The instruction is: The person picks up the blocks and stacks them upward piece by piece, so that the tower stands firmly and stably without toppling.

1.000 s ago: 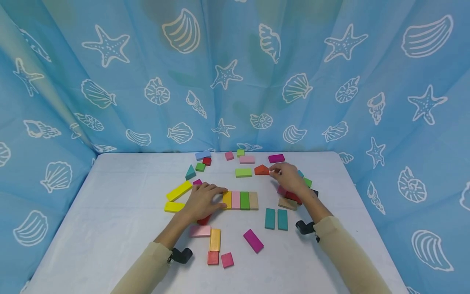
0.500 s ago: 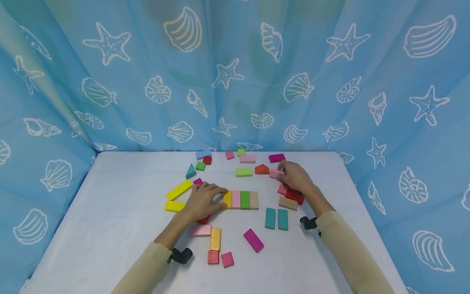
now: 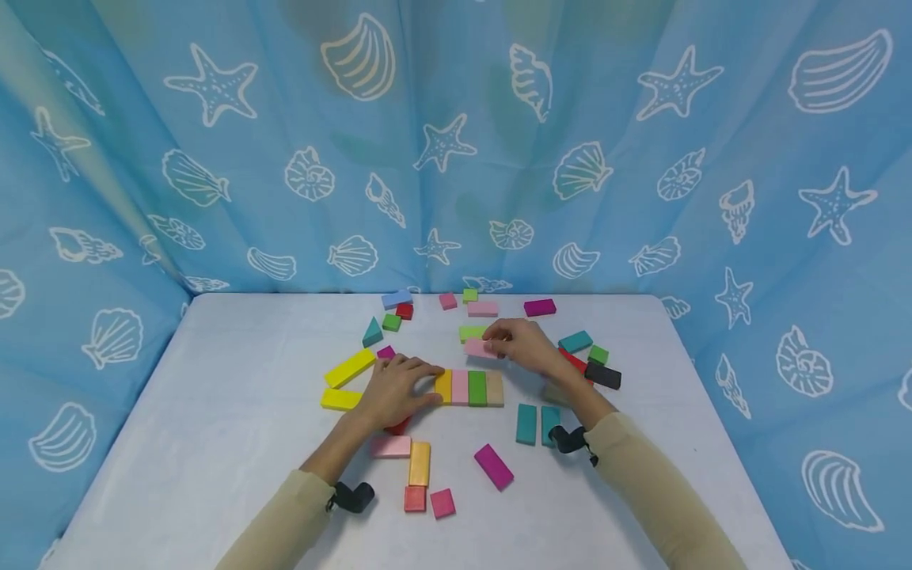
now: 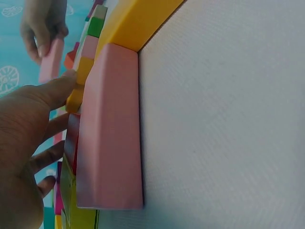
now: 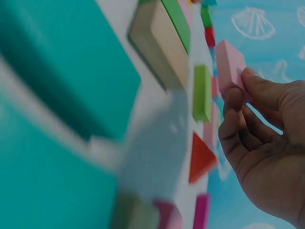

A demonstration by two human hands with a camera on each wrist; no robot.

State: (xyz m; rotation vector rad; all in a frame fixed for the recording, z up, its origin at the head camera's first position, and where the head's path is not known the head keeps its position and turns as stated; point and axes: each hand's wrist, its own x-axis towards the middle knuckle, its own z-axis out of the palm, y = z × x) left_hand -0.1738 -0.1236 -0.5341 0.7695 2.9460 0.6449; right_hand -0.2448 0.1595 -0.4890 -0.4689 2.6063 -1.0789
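Near the middle of the table, a little toward its far edge, the right hand hovers above the surface with its wrist bent inward, forearm running back toward the near right corner. Its thumb and fingertips pinch one end of a pink block; the wrist view shows the fingers curled round that end. The pink block lies roughly level, its long axis running left to right along the far edge, its free end pointing toward the left side of the table. It hangs just above and behind a row of blocks, yellow, pink, green and tan, set side by side, and just in front of a green block.

The left hand lies palm down on the table, fingers nearly straight and spread a little, holding nothing; its fingertips touch the yellow end of the row. Its forearm angles back toward the near left corner. Under the heel of this hand a red block peeks out, and a second pink block lies just nearer the front edge, beside an orange-yellow block.
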